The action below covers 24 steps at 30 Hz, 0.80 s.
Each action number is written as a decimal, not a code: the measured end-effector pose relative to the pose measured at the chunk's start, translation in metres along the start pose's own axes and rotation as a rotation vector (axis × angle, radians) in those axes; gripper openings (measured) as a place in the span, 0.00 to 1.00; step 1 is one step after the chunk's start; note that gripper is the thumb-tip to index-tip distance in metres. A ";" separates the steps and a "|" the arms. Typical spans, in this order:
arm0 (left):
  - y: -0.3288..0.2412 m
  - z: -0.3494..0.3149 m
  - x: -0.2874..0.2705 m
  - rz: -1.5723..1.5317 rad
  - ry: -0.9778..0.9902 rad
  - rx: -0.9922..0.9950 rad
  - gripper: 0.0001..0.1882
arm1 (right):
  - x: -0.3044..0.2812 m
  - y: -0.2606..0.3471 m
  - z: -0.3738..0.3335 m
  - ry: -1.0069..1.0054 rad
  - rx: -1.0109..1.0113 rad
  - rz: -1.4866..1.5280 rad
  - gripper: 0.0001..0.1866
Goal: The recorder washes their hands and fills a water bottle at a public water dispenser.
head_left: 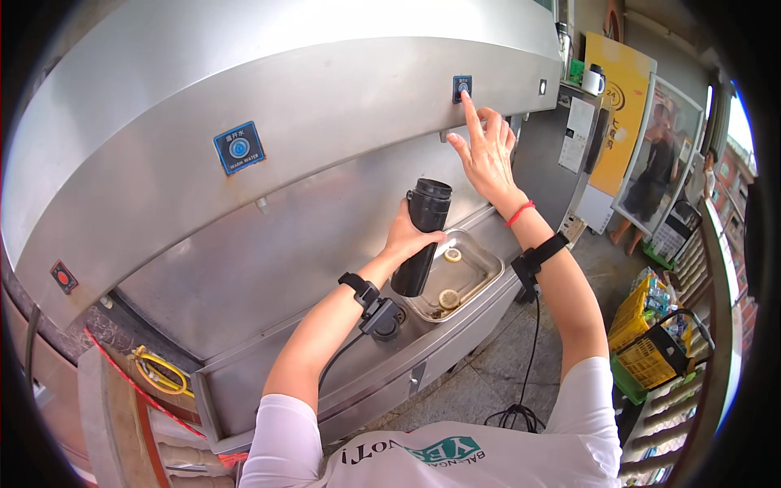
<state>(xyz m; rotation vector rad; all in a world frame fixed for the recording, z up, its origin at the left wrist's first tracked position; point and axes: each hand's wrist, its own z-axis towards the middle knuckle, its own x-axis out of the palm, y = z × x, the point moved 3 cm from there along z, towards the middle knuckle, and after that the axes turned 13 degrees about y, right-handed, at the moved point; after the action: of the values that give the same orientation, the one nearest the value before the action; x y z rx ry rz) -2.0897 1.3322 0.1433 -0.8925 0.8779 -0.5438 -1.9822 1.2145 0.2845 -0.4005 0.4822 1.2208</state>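
Observation:
My left hand [403, 237] is wrapped round a black bottle [429, 213], which tilts slightly and has its top off, the mouth facing up. It is over the trough of a stainless steel water dispenser [350, 89]. With its index finger stretched out, my right hand [488, 163] touches a blue-framed push button [460, 81] on the dispenser's front. The other fingers of that hand are apart and hold nothing. Behind the right hand a short spout [444, 137] juts from the panel's underside, above and to the right of the bottle. Whether water runs cannot be seen.
Beside the bottle, a shallow metal tray [488, 281] holds lemon slices [449, 298]. Further left are another blue button [239, 148] and a red one [63, 277]. Yellow crates [639, 313] stand by the railing at right. A person [651, 183] shows near the glass door.

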 end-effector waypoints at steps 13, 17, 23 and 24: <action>0.028 0.030 0.022 -0.045 -0.003 0.062 0.43 | -0.008 -0.009 0.009 0.095 0.006 0.050 0.30; 0.025 0.027 0.026 -0.096 0.001 0.033 0.42 | -0.009 -0.016 0.002 0.057 0.056 0.279 0.28; 0.021 0.023 0.026 -0.129 -0.026 0.012 0.41 | 0.006 -0.038 -0.015 0.038 0.184 0.446 0.26; 0.020 0.022 0.026 -0.130 -0.030 0.010 0.41 | 0.008 -0.039 -0.018 0.049 0.202 0.452 0.25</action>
<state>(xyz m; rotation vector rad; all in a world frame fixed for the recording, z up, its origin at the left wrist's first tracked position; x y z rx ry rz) -2.0559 1.3340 0.1233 -0.9507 0.7934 -0.6447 -1.9451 1.1994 0.2666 -0.1494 0.7589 1.5821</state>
